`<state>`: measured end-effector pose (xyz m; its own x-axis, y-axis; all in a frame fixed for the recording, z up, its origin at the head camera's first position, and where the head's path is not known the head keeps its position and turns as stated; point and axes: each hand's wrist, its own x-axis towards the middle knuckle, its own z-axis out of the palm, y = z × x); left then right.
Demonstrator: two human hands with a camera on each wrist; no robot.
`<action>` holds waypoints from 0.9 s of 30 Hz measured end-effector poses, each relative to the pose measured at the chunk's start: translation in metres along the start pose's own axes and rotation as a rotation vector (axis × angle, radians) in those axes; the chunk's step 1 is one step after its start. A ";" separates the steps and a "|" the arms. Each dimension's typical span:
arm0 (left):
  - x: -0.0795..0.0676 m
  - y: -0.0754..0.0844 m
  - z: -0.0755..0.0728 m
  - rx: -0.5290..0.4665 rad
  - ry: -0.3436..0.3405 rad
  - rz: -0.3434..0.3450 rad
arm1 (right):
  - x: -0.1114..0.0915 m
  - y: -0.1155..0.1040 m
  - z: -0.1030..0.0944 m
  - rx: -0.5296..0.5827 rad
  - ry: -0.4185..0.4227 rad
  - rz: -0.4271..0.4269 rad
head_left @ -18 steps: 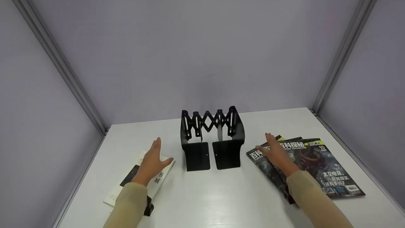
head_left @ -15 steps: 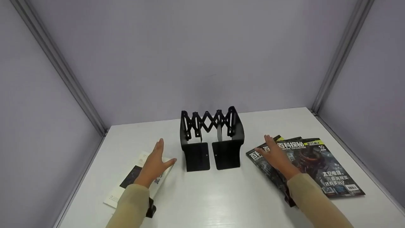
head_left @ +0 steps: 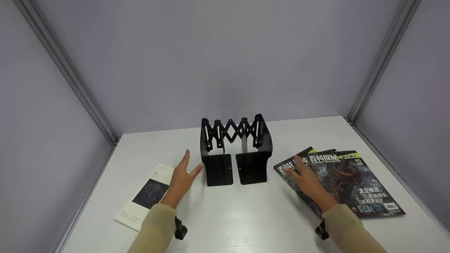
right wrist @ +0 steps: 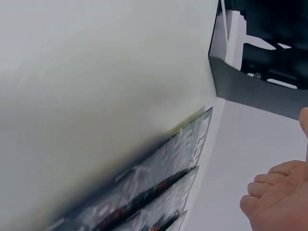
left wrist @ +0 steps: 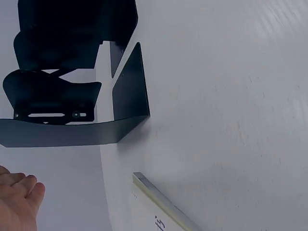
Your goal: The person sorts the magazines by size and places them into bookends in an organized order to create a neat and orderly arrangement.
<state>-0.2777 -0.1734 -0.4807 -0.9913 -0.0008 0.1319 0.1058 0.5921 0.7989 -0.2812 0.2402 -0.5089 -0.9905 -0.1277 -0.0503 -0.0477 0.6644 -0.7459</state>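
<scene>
A black expandable bookend rack (head_left: pixel 218 170) with scissor links stands mid-table, nearly folded together. My left hand (head_left: pixel 182 179) is just left of it, thumb and fingers spread, holding nothing. Under and left of that hand lies a white book (head_left: pixel 135 214) with a dark picture panel. The rack's side plate (left wrist: pixel 62 134) faces the left hand in the left wrist view. My right hand (head_left: pixel 306 179) hovers over a fan of several dark magazines (head_left: pixel 351 182), fingers extended and holding nothing. In the right wrist view its fingers (right wrist: pixel 269 187) are apart from the rack.
The white table (head_left: pixel 225 214) is bounded by a pale back wall (head_left: pixel 225 63) and side panels with grey metal corner posts. Black wrist mounts show beside both sleeves.
My left hand has moved right, closer to the rack, uncovering more of the white book. The right hand has shifted slightly down in the view. Rack, book and magazines lie as before.
</scene>
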 end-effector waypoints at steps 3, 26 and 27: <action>0.000 0.002 0.004 -0.046 0.011 0.000 | -0.004 -0.003 0.004 0.004 -0.002 -0.011; 0.011 0.016 0.035 -0.369 0.227 0.111 | -0.026 0.007 0.008 0.036 -0.026 0.069; 0.011 0.016 0.037 -0.374 0.238 0.112 | -0.027 0.008 0.007 0.033 -0.026 0.074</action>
<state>-0.2901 -0.1347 -0.4883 -0.9313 -0.1642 0.3252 0.2754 0.2669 0.9235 -0.2542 0.2444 -0.5183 -0.9875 -0.0985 -0.1233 0.0304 0.6481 -0.7609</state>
